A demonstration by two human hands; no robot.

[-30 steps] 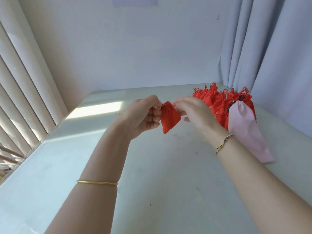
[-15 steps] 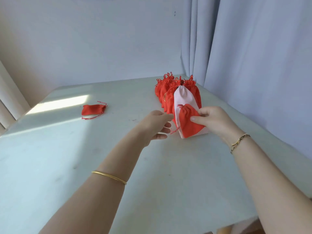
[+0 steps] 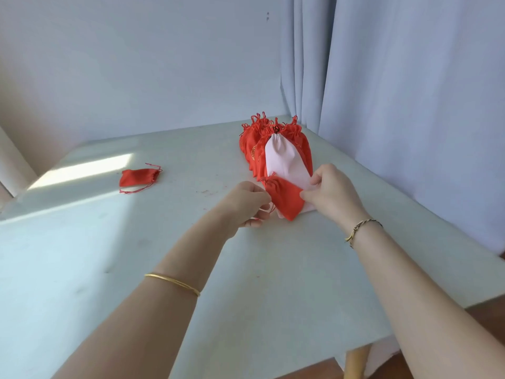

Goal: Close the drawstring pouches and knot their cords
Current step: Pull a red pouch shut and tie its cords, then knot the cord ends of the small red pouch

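We are pinching the small red fabric drawstring pouch point(image 3: 284, 196) with our right hand point(image 3: 332, 194), our left hand point(image 3: 246, 205) gripping its thin red cord point(image 3: 270, 208); pulling steadily outward should cinch it

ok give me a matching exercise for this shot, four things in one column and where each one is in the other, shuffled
Things:
1. lone red pouch
2. pale pink pouch
3. red pouch in hand
4. gold bangle

Places:
A. lying on top of the pile of red pouches
B. on the left forearm
C. alone on the table at left, near the sunlit patch
D. between the left hand and the right hand

Pairs: 1-C, 2-A, 3-D, 4-B
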